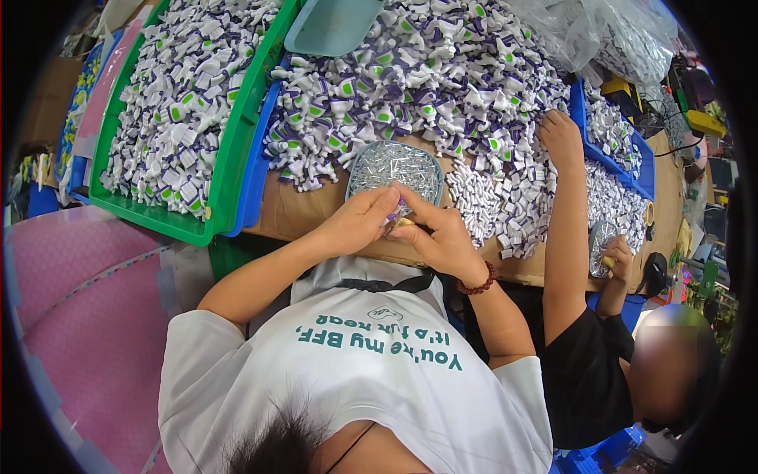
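Both hands meet in front of my chest, over the near rim of a tray (353, 178) of small silvery metal pins (395, 164). Between the fingertips is a small purple plastic part (400, 210), mostly hidden by them. My left hand (359, 221) pinches it from the left. My right hand (447, 243), with a dark red bead bracelet (479, 284) at the wrist, is closed from the other side. A small yellow thing (405, 223) shows at its fingers; its kind is not clear. Beyond the tray lies a large heap of white and purple figure parts (426, 79) with green patches.
At left stands a green crate (207, 225) full of similar parts. Small white pieces (474, 201) lie right of the tray. A co-worker's hand (562, 136) reaches into the heap; their other hand (620, 257) is by another pin tray (602, 245). Blue bins (643, 166) stand far right.
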A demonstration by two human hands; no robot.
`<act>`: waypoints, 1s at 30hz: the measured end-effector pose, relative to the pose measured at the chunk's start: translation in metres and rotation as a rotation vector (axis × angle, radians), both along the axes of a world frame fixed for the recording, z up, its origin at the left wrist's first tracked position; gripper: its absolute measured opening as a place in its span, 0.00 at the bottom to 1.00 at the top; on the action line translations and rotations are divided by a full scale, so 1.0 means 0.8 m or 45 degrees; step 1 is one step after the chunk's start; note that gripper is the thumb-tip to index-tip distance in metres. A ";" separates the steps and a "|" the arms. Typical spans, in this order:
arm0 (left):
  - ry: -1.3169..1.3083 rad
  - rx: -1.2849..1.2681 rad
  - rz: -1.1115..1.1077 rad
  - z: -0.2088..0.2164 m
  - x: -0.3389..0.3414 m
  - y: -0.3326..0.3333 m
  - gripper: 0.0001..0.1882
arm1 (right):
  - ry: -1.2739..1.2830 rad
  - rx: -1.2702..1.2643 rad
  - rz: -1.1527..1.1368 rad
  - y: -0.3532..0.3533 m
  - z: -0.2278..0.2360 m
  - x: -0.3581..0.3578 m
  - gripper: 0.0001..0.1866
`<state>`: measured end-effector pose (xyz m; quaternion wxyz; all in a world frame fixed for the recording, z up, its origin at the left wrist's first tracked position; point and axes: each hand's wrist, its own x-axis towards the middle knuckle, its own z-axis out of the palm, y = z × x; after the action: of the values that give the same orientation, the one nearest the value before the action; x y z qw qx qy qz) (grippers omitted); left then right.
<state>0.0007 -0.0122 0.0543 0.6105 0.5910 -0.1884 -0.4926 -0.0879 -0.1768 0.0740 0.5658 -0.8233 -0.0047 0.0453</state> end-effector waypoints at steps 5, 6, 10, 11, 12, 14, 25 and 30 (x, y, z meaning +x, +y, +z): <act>0.097 0.012 0.079 -0.013 -0.011 0.003 0.24 | -0.041 0.069 0.014 0.002 -0.015 0.002 0.28; 0.058 0.006 0.065 -0.015 -0.011 0.005 0.24 | -0.070 0.083 0.012 0.003 -0.017 0.002 0.28; -0.146 -0.014 0.049 -0.016 -0.011 0.007 0.24 | -0.058 0.026 0.032 0.001 -0.020 0.008 0.27; -0.208 -0.017 0.054 -0.015 -0.012 0.007 0.23 | -0.051 0.043 0.034 0.001 -0.019 0.010 0.27; -0.169 -0.007 0.064 -0.015 -0.012 0.007 0.24 | -0.043 0.059 0.036 0.001 -0.018 0.012 0.27; -0.096 0.013 0.094 -0.013 -0.013 0.012 0.24 | -0.021 0.092 0.015 0.004 -0.027 0.012 0.26; 0.568 -0.822 0.716 0.062 0.108 0.028 0.25 | 0.255 0.494 -0.165 -0.009 -0.010 0.026 0.19; 0.391 -0.718 0.783 0.082 0.129 0.043 0.23 | 0.291 0.399 -0.222 -0.014 -0.019 0.021 0.17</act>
<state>0.1038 0.0220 0.1199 0.8869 0.3499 -0.0381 -0.2994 -0.0709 -0.1881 0.0591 0.6856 -0.7120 0.1238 0.0878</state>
